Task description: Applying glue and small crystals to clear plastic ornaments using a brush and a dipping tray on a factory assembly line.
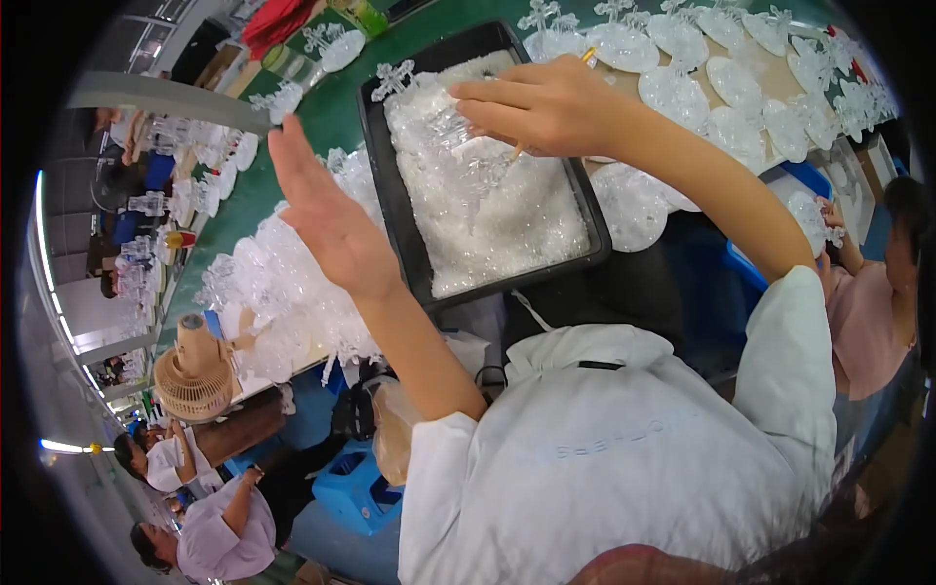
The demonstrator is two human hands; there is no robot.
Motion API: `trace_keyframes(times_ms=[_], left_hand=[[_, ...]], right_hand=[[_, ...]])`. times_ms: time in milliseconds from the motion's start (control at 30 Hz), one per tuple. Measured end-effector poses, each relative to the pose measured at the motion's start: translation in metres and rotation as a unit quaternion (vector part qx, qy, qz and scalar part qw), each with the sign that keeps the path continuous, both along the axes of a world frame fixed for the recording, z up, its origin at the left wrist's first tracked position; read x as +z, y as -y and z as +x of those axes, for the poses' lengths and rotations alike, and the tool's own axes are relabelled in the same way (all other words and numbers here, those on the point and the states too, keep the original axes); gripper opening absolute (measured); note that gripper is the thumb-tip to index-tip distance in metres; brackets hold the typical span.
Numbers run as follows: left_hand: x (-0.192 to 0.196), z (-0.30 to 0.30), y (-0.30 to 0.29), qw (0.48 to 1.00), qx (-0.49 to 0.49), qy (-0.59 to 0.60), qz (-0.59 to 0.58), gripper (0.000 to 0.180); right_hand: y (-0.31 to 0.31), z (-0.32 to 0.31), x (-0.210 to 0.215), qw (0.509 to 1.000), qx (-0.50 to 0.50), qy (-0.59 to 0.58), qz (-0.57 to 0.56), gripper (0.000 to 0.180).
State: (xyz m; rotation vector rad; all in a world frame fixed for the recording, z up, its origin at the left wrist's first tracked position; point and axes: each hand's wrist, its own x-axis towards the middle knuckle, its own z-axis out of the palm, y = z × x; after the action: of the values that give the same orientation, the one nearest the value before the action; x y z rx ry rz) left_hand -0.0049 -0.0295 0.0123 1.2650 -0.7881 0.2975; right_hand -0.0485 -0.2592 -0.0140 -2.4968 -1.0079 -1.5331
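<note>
My right hand (546, 102) is over a black tray (597, 229) filled with white glittery granules (507, 234). A thin yellow stick that looks like a brush (516, 152) passes through its grip, the other end showing above the knuckles. Just below the fingers, a clear plastic ornament (478, 175) lies partly sunk in the granules. To the left of the tray, my left hand (336, 219) is raised with its fingers stretched out, and nothing shows in it. A clear cross-shaped piece (393, 80) rests at the tray's far left corner.
Many clear ornaments with round bases (673, 97) cover a board at the right. More clear pieces (292, 283) are heaped left of the tray, near a beige fan (195, 375). A green tabletop (429, 34) runs behind. Co-workers sit at the right and lower left.
</note>
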Motion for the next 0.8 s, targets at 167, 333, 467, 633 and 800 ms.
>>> trace_keyframes(times_ms=[167,333,467,633,800], left_hand=[[-0.015,0.003,0.003,1.000,-0.022,0.005,0.017,0.065],[-0.011,-0.005,0.008,0.995,-0.064,-0.009,0.074,0.066],[-0.002,-0.009,-0.007,1.000,-0.005,0.011,-0.028,0.064],[-0.004,0.004,0.002,0.993,0.043,0.062,0.092,0.063],[-0.002,0.002,0.000,0.995,-0.079,0.010,-0.065,0.065]], right_hand=[[-0.015,-0.002,-0.002,0.997,-0.031,-0.050,-0.040,0.025],[-0.028,-0.002,0.003,0.997,0.006,-0.070,-0.018,0.020],[-0.010,-0.006,0.002,0.999,-0.010,-0.048,0.000,0.020],[-0.003,0.009,0.006,1.000,0.002,-0.015,-0.014,0.015],[0.004,-0.001,0.005,1.000,0.020,-0.021,-0.004,0.015]])
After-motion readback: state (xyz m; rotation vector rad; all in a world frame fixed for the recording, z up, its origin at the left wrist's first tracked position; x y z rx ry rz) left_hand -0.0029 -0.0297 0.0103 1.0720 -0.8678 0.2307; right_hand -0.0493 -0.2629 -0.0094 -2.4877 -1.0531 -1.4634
